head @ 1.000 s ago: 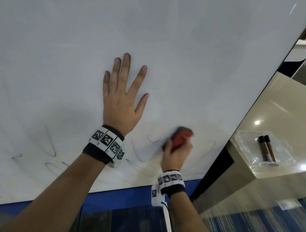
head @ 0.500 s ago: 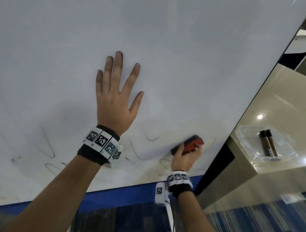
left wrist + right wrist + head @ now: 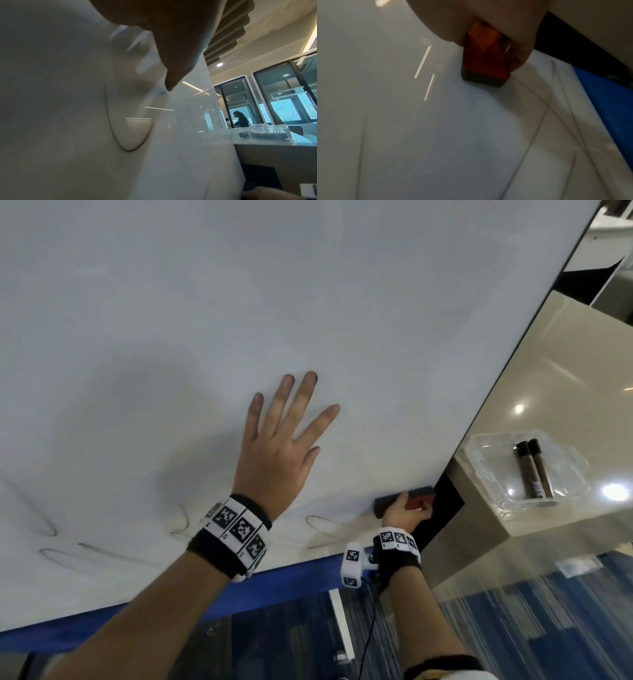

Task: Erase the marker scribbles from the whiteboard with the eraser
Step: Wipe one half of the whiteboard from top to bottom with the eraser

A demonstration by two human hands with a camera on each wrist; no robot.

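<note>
The whiteboard [image 3: 308,302] fills most of the head view. My left hand [image 3: 277,446] lies flat on it with fingers spread. Low at the board's right edge my right hand [image 3: 404,513] grips the red eraser [image 3: 416,501] with its dark felt against the surface. Thin grey scribbles [image 3: 318,523] loop along the bottom strip of the board, more at far left [image 3: 48,529]. In the right wrist view the eraser [image 3: 485,60] sits under my hand, faint lines [image 3: 544,112] running below it. The left wrist view shows one curved scribble [image 3: 126,147] under my palm.
A beige counter [image 3: 565,371] stands right of the board, with a clear plastic tray [image 3: 493,446] holding two dark markers [image 3: 532,470]. A blue band [image 3: 205,601] runs under the board, striped blue carpet below. A person [image 3: 241,119] sits far off behind glass.
My right hand has swept the eraser rightward along the lower board to its right edge. My left hand stays flat on the board; the view has shifted.
</note>
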